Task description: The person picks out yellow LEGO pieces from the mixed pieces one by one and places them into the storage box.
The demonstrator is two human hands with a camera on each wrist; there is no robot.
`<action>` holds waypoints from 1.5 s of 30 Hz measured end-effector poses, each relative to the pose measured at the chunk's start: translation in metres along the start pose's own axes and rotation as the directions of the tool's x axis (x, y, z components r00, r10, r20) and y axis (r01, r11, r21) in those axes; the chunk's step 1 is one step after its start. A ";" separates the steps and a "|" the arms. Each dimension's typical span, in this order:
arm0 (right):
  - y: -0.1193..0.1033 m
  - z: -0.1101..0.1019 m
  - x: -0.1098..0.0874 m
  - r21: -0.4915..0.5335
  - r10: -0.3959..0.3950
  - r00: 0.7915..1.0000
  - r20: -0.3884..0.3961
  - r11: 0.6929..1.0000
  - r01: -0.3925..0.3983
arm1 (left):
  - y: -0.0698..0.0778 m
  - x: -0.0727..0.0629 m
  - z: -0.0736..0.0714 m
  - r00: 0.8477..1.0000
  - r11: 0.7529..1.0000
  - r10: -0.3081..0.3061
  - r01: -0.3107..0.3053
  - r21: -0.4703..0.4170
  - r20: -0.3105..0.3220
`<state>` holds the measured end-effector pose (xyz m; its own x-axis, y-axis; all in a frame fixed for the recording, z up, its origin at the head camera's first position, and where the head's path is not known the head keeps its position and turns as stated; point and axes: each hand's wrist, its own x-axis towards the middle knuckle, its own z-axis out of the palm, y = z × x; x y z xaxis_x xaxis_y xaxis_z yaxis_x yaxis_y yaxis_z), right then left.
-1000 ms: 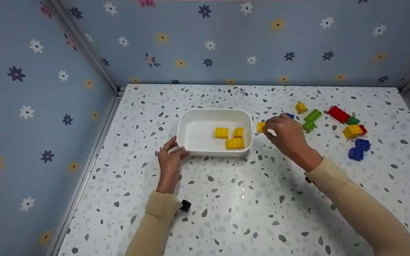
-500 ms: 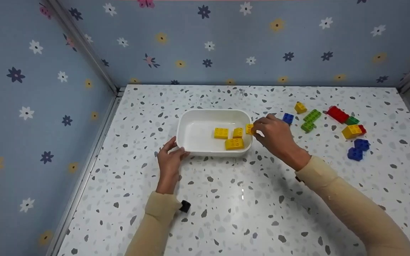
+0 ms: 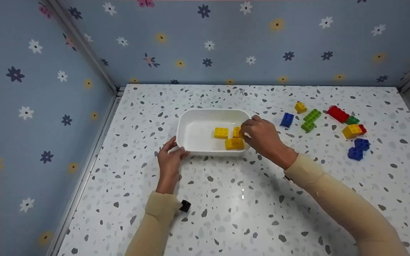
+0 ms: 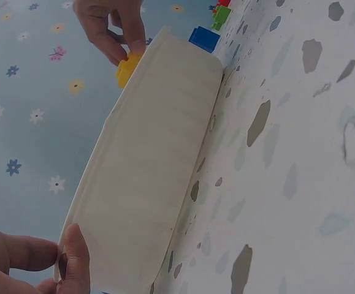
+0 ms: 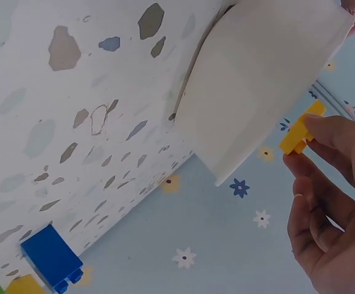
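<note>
My right hand [image 3: 262,137] pinches a yellow toy brick [image 5: 303,127] between thumb and fingers, above the right end of a white box [image 3: 194,129]. In the right wrist view the brick stands just over the rim, apart from it. Inside the box lie several yellow bricks [image 3: 221,133], one partly hidden by the right hand. My left hand [image 3: 170,160] grips the box's front left corner, its thumb [image 4: 76,254] on the outer wall and its fingers over the rim.
Right of the box lie a blue brick [image 3: 287,120], a yellow brick [image 3: 300,107], green bricks [image 3: 312,115], red bricks [image 3: 338,114], another yellow brick [image 3: 352,131] and blue bricks [image 3: 355,153]. A flowered wall [image 3: 230,42] rises behind the speckled table [image 3: 208,206].
My right hand has carried the yellow brick leftward, from beside the box to over its right end. The blue brick behind the hand has come into full view. My left hand stays put.
</note>
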<state>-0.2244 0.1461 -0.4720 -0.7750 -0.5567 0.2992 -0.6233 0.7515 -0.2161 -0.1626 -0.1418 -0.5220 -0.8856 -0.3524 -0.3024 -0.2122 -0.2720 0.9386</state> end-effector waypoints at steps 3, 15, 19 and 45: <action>-0.003 0.002 0.004 0.006 0.002 1.000 0.021 1.000 -0.002 | 0.000 0.000 0.001 1.000 1.000 -0.004 0.004 0.006 -0.008; -0.011 0.008 0.015 -0.002 -0.009 0.997 0.076 1.000 0.009 | 0.003 0.001 0.002 1.000 1.000 -0.010 0.010 0.025 -0.008; -0.014 0.011 0.019 -0.012 -0.024 0.996 0.088 1.000 0.025 | 0.001 0.001 0.001 1.000 0.999 -0.007 0.007 0.032 -0.006; -0.026 0.029 0.035 0.017 -0.116 0.977 0.181 0.993 0.115 | 0.001 -0.002 -0.001 1.000 1.000 0.002 -0.002 0.026 0.011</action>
<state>-0.2388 0.0966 -0.4831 -0.7033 -0.6951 0.1492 -0.7100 0.6765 -0.1956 -0.1609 -0.1423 -0.5209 -0.8905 -0.3430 -0.2991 -0.2212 -0.2481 0.9431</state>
